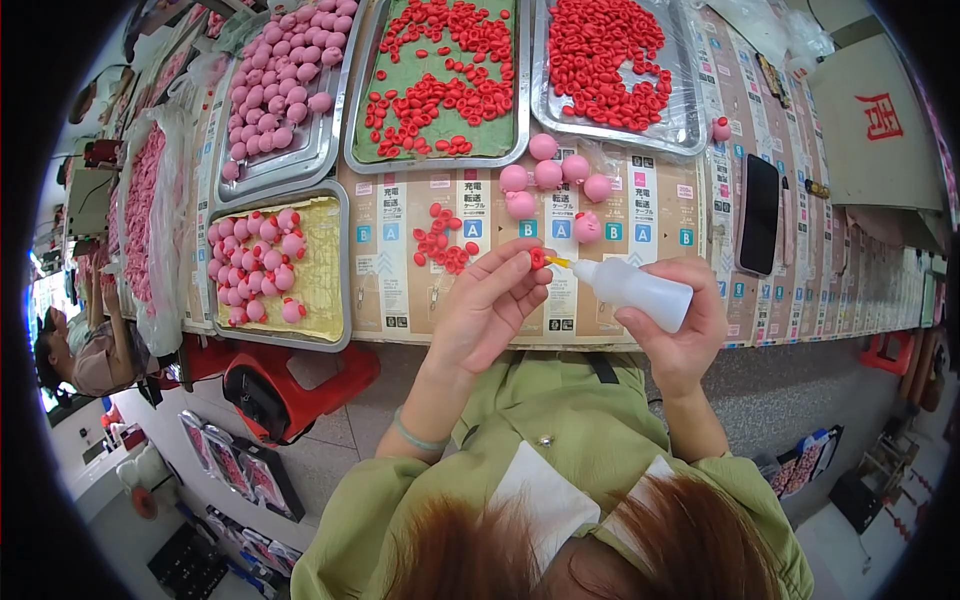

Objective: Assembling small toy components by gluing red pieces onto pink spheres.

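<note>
Between the fingertips of my left hand (pixel 480 305) is a small red ring-shaped piece (pixel 537 259). My right hand (pixel 690 325) grips a translucent white squeeze bottle (pixel 632 291), tilted so its yellow nozzle (pixel 556 261) meets the red piece or stops just short; I cannot tell which. Just beyond my hands sits a pink ball with a face (pixel 587 228), and behind it is a cluster of plain pink balls (pixel 548 174). Several loose red pieces (pixel 445 240) lie on the table left of them.
Metal trays hold pink balls (pixel 290 75), red pieces on green lining (pixel 440 100) and more red pieces (pixel 610 60). A yellow-lined tray (pixel 325 270) carries pink balls with red parts. A phone (pixel 759 215) lies right. Another person (pixel 95 350) sits far left, near a red stool (pixel 305 385).
</note>
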### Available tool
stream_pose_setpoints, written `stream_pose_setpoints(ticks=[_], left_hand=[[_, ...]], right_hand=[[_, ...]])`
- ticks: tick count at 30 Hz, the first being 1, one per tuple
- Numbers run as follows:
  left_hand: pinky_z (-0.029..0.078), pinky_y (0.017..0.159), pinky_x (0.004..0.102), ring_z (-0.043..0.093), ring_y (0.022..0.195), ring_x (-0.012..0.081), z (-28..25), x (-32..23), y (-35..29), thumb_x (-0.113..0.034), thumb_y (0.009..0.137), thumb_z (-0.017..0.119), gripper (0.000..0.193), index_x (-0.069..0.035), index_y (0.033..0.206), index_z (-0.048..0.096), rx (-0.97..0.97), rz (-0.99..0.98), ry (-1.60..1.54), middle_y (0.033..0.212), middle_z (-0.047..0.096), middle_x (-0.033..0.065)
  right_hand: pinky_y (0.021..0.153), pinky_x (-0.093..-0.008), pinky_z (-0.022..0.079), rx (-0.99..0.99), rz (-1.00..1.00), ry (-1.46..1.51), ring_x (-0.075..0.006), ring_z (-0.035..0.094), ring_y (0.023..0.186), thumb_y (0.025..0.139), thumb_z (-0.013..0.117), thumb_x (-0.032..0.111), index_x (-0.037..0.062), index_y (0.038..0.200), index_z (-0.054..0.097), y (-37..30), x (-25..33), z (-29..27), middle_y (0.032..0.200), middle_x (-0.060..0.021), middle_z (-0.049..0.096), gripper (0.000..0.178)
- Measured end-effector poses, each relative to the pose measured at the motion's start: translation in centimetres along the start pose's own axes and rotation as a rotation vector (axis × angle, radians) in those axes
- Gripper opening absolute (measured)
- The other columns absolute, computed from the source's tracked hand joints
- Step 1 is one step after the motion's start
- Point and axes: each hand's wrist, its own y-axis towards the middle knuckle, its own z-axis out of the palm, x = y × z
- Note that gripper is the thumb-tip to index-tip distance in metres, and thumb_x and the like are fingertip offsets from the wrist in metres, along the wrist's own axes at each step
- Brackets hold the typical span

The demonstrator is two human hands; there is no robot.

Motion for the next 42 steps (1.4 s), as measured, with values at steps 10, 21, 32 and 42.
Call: stream_pose_setpoints(ticks=[10, 21, 32, 42], left_hand=[[0.047, 0.072, 0.0253, 0.057, 0.081, 0.0136, -0.1, 0.1, 0.0, -0.006, 0.083, 0.049, 0.021, -0.002, 0.104, 0.051, -0.034, 0.081, 0.069, 0.099, 0.056, 0.0112], [0.045, 0.075, 0.025, 0.055, 0.085, 0.0139, -0.9, -0.3, 0.1, -0.007, 0.083, 0.049, 0.023, -0.002, 0.106, 0.05, 0.015, 0.101, 0.028, 0.1, 0.056, 0.0101], [0.046, 0.074, 0.0243, 0.054, 0.084, 0.0138, -2.0, -0.4, 0.3, -0.002, 0.082, 0.048, 0.027, -0.002, 0.109, 0.046, -0.006, 0.088, -0.036, 0.102, 0.053, 0.0103], [0.046, 0.074, 0.0247, 0.054, 0.084, 0.0136, -1.3, 0.9, 0.8, -0.001, 0.081, 0.049, 0.028, -0.003, 0.109, 0.047, -0.005, 0.045, -0.007, 0.101, 0.054, 0.0097]], right_hand=[[0.069, -0.0245, 0.039, 0.018, -0.029, -0.049, -0.0141, 0.048, 0.078, 0.062, 0.071, 0.004, 0.0013, 0.091, 0.049, -0.1, 0.0, -0.2, 0.086, -0.0068, 0.05, 0.036], [0.072, -0.0229, 0.039, -0.307, 0.286, 0.268, -0.011, 0.049, 0.081, 0.07, 0.062, 0.0, 0.0008, 0.097, 0.043, 1.7, -3.2, -1.9, 0.089, -0.0057, 0.05, 0.033], [0.073, -0.0238, 0.039, -0.624, -0.016, -0.549, -0.0144, 0.048, 0.083, 0.073, 0.06, 0.001, -0.0002, 0.102, 0.041, 2.3, -8.6, -2.3, 0.089, -0.0058, 0.049, 0.034], [0.074, -0.0289, 0.043, 0.076, 0.091, -0.31, -0.0166, 0.051, 0.085, 0.073, 0.06, 0.006, 0.0016, 0.106, 0.045, 1.4, -7.5, 3.8, 0.096, -0.0096, 0.051, 0.037]])
